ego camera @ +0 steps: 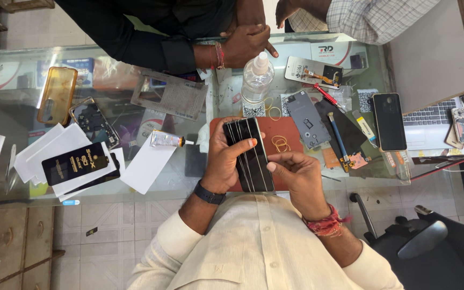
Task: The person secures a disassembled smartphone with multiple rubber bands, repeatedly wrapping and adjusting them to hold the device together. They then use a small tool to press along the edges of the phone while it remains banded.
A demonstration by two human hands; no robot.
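Gripping a black smartphone (249, 156) from its left side, the left hand (222, 161) is curling around the phone with the fingers wrapping over its dark glass face, holding it just above a reddish-brown work mat (280, 129) on the glass counter (22, 59). Thin bands are running lengthwise along the phone's face. The right hand (299, 180) is touching the phone's lower right edge, its thumb and forefinger pressing together at the phone's side; whether they are pinching one of the bands cannot be told. Yellowish rubber bands (281, 143) are lying on the mat just beside the phone.

Behind the mat, a clear spray bottle (257, 79) is standing upright. To the right, a grey phone frame (307, 118), a blue-handled tool (339, 137) and a second dark phone (389, 122) are lying near one another. To the left, a small metal glue tube (166, 139) is lying beside a white sheet, and a flat black package (74, 163) is resting on white cards. Across the counter, another person's hand (249, 44) in a black sleeve is resting on the glass.
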